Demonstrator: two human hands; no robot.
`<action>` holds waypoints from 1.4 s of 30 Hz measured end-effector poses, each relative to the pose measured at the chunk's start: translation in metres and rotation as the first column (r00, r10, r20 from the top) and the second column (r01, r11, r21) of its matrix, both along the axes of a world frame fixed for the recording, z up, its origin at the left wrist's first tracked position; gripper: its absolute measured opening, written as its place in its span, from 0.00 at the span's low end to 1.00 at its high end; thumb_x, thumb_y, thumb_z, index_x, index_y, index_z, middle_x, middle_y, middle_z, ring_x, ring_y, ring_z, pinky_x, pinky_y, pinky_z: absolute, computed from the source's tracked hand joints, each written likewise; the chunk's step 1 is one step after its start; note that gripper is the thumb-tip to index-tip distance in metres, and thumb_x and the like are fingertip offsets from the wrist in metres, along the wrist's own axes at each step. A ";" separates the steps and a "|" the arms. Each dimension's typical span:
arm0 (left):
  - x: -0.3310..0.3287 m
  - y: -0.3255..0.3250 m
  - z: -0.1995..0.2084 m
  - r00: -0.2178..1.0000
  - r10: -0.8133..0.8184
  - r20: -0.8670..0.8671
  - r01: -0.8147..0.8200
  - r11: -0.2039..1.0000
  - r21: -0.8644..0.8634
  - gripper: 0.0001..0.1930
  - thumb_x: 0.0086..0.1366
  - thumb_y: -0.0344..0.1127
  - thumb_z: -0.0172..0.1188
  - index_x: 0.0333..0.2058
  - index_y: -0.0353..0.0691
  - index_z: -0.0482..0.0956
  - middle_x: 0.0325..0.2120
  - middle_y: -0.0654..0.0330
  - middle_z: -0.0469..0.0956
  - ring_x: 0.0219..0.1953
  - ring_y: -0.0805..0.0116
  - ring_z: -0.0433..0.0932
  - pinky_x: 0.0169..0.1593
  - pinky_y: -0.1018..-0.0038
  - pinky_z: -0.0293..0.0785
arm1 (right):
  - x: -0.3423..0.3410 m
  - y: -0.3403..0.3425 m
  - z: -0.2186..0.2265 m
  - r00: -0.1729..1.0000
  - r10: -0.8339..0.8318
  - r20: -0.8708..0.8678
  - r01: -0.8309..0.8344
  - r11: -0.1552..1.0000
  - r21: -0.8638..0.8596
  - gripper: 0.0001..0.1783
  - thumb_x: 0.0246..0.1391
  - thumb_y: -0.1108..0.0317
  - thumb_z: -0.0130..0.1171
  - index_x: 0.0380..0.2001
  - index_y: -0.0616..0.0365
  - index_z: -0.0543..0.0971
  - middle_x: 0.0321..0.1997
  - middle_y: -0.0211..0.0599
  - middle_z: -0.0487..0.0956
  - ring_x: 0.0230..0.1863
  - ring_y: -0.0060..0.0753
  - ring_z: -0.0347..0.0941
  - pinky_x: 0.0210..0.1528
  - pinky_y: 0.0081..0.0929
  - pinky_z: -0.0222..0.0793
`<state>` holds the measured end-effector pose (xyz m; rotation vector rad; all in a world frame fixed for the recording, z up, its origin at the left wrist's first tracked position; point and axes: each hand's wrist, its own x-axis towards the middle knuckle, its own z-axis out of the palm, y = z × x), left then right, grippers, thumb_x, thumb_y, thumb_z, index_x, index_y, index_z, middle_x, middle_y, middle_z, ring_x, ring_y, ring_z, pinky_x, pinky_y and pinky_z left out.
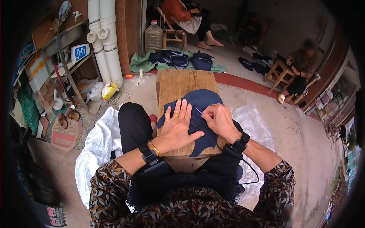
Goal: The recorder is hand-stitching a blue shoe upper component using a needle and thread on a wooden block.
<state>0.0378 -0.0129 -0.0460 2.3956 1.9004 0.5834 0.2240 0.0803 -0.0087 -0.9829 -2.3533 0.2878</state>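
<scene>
A dark navy cloth piece (207, 97) with a rounded far edge lies flat on a low wooden bench (178, 80) in front of me. My left hand (177, 128) rests palm down on the cloth's left part, fingers stretched and thumb out to the right. To the right of it, my right hand (221, 122) is closed around a thin pen-like tool (198, 111) with a purple and pale shaft. The tool's tip is at the cloth near some narrow dark strips or folds. What kind of tool it is, I cannot tell.
More navy pieces (169, 59) lie on a green cloth (138, 62) beyond the bench. White sheeting (97, 152) and clear plastic (253, 131) flank my legs. One person (304, 60) sits at a stool (280, 74) at right, another (178, 15) at the back.
</scene>
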 end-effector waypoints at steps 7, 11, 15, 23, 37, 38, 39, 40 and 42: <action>0.000 -0.006 0.007 1.000 -0.005 0.008 0.005 1.000 0.010 0.49 0.64 0.71 0.54 0.71 0.38 0.58 0.74 0.38 0.44 0.77 0.43 0.40 0.72 0.39 0.37 | 0.007 0.033 0.011 0.996 -0.044 -0.082 -0.028 0.701 -0.712 0.07 0.54 0.69 0.69 0.30 0.62 0.88 0.24 0.29 0.83 0.26 0.17 0.75 0.29 0.20 0.70; -0.002 -0.008 0.010 0.993 -0.065 0.098 0.062 0.998 0.028 0.47 0.62 0.70 0.58 0.68 0.37 0.65 0.74 0.45 0.49 0.77 0.46 0.43 0.72 0.38 0.36 | 0.011 0.033 0.009 0.992 -0.038 -0.117 -0.051 0.737 -0.674 0.06 0.54 0.70 0.69 0.30 0.62 0.88 0.24 0.29 0.83 0.25 0.18 0.75 0.28 0.21 0.69; -0.003 -0.004 0.007 0.991 -0.077 0.113 0.072 0.996 0.043 0.48 0.60 0.68 0.61 0.67 0.35 0.66 0.72 0.40 0.53 0.76 0.44 0.45 0.73 0.40 0.36 | 0.003 0.033 0.007 0.995 -0.096 -0.040 0.047 0.753 -0.657 0.07 0.52 0.68 0.69 0.28 0.62 0.87 0.23 0.30 0.82 0.24 0.19 0.75 0.26 0.23 0.69; -0.009 -0.003 0.003 0.986 -0.092 0.137 0.087 0.995 0.044 0.48 0.58 0.67 0.66 0.66 0.34 0.68 0.71 0.37 0.53 0.76 0.44 0.44 0.73 0.45 0.39 | -0.005 0.035 0.021 1.000 -0.005 -0.019 -0.009 0.749 -0.662 0.07 0.51 0.67 0.70 0.26 0.60 0.86 0.22 0.31 0.82 0.24 0.20 0.75 0.27 0.24 0.70; -0.010 -0.002 0.003 0.973 -0.116 0.199 0.097 0.990 0.103 0.47 0.57 0.65 0.68 0.64 0.34 0.70 0.70 0.35 0.55 0.75 0.42 0.48 0.74 0.48 0.40 | 0.003 0.004 0.011 0.980 0.155 0.123 -0.180 0.957 0.228 0.05 0.49 0.73 0.65 0.27 0.64 0.82 0.25 0.45 0.80 0.30 0.47 0.78 0.36 0.41 0.73; -0.010 -0.002 0.003 0.972 -0.124 0.201 0.106 0.989 0.101 0.46 0.57 0.64 0.68 0.64 0.34 0.70 0.70 0.35 0.56 0.75 0.41 0.48 0.74 0.48 0.40 | 0.002 0.006 0.011 0.974 0.154 0.166 -0.193 0.949 0.249 0.04 0.50 0.72 0.66 0.27 0.63 0.83 0.25 0.44 0.81 0.31 0.44 0.79 0.36 0.40 0.74; -0.010 -0.002 0.002 0.972 -0.117 0.204 0.099 0.990 0.098 0.46 0.57 0.64 0.68 0.64 0.34 0.70 0.70 0.35 0.56 0.75 0.41 0.48 0.74 0.48 0.40 | 0.001 0.007 0.011 0.973 0.161 0.168 -0.200 0.949 0.245 0.04 0.50 0.72 0.66 0.27 0.63 0.83 0.25 0.44 0.81 0.31 0.44 0.79 0.36 0.40 0.74; -0.010 -0.002 0.001 0.971 -0.122 0.204 0.104 0.990 0.096 0.46 0.57 0.64 0.68 0.64 0.34 0.71 0.70 0.34 0.56 0.75 0.41 0.48 0.74 0.48 0.40 | -0.001 0.009 0.013 0.996 0.065 0.053 -0.059 0.993 -0.105 0.05 0.50 0.72 0.68 0.27 0.63 0.83 0.24 0.40 0.81 0.29 0.36 0.79 0.34 0.36 0.74; -0.011 -0.002 0.000 0.972 -0.124 0.202 0.106 0.990 0.098 0.46 0.57 0.64 0.68 0.64 0.34 0.71 0.70 0.34 0.56 0.75 0.41 0.48 0.74 0.48 0.40 | -0.003 0.010 0.014 0.998 -0.065 -0.019 0.049 0.891 -0.451 0.06 0.50 0.71 0.69 0.28 0.63 0.84 0.23 0.36 0.81 0.27 0.27 0.79 0.31 0.32 0.74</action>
